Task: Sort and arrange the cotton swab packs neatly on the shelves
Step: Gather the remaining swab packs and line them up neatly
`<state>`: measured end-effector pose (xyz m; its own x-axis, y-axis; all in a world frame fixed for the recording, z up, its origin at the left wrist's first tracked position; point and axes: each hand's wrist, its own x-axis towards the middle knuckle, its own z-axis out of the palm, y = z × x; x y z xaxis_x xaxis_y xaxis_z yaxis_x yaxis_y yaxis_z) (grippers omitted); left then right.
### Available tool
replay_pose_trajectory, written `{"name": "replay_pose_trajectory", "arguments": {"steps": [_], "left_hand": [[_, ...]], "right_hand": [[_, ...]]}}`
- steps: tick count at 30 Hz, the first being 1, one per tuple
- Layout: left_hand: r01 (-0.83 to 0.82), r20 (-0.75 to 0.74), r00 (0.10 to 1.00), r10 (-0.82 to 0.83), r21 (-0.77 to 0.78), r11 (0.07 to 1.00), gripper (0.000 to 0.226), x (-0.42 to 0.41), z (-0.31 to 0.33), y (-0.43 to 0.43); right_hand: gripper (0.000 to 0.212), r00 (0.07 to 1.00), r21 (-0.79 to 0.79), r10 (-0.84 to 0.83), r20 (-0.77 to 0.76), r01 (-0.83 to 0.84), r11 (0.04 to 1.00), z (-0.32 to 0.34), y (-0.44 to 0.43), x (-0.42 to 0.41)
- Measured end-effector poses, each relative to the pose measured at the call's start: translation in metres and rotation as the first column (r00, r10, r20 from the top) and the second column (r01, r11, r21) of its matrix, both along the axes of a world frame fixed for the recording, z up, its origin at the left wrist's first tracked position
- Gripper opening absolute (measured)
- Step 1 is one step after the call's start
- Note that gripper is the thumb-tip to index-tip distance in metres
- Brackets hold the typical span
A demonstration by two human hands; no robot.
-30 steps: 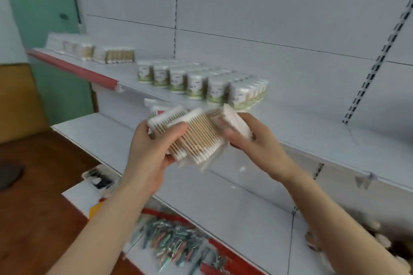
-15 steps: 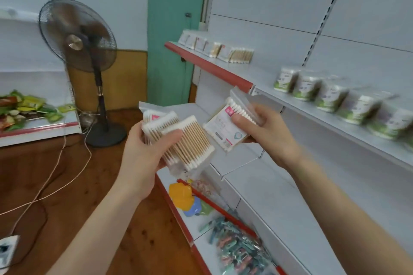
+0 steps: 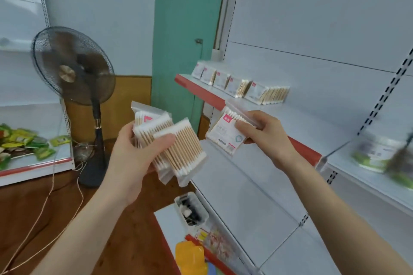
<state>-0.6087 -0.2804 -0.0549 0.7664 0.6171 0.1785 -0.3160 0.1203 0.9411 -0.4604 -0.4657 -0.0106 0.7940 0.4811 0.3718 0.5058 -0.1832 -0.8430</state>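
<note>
Now our left hand [image 3: 134, 154] curls around a bunch of swab packs [image 3: 176, 140], and our right hand [image 3: 266, 134] pinches one pack [image 3: 223, 138] by its top, near the white shelf [image 3: 312, 120] with its red edge. More packs [image 3: 245, 87] stand up there. A fan [image 3: 71, 69] stands on the brown floor [image 3: 33, 207]. We cannot read the pink label [image 3: 227, 117]; the tubs [image 3: 375, 154] look blurry.

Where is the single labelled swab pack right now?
Head view, just right of centre: the single pack is pinched in the right hand, in front of the red shelf edge, beside the stack gripped by the left hand.
</note>
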Motion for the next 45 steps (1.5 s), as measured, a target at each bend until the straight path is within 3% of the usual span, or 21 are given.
{"name": "replay_pose_trajectory", "arguments": {"steps": [7,12,17,22,25,30,34,45], "left_hand": [[0.060,0.017,0.998,-0.059,-0.083,0.995,0.062,0.075,-0.009,0.078],[0.183,0.040,0.983,-0.181,-0.077,0.980,0.065,0.155,-0.005,0.134],[0.377,0.025,0.926,-0.376,-0.081,0.923,0.069,0.236,0.013,0.167],[0.552,0.043,0.834,-0.551,-0.101,0.828,0.053,0.294,0.016,0.164],[0.604,0.052,0.797,-0.602,-0.102,0.791,0.057,0.319,0.014,0.158],[0.625,0.097,0.780,-0.618,-0.109,0.773,0.059,0.347,0.015,0.152],[0.622,0.109,0.783,-0.613,-0.099,0.777,0.064,0.361,0.015,0.150],[0.690,0.166,0.721,-0.673,-0.079,0.720,0.062,0.380,0.017,0.139]], "right_hand": [[0.017,1.000,-0.047,-0.008,0.025,0.010,0.999,-0.003,0.079,0.074],[0.015,0.975,0.062,-0.220,0.035,0.218,0.974,0.012,0.096,0.131],[0.015,0.769,0.054,-0.611,0.189,0.613,0.788,0.036,0.076,0.182],[0.019,0.618,-0.020,-0.770,0.157,0.781,0.624,0.030,0.049,0.217],[0.024,0.593,-0.069,-0.788,0.166,0.804,0.591,0.032,0.052,0.239],[0.026,0.568,-0.235,-0.760,0.316,0.823,0.517,0.027,0.069,0.270],[0.030,0.519,-0.267,-0.751,0.409,0.855,0.445,0.023,0.067,0.281],[0.031,0.516,-0.258,-0.712,0.477,0.856,0.448,0.020,0.063,0.284]]}}
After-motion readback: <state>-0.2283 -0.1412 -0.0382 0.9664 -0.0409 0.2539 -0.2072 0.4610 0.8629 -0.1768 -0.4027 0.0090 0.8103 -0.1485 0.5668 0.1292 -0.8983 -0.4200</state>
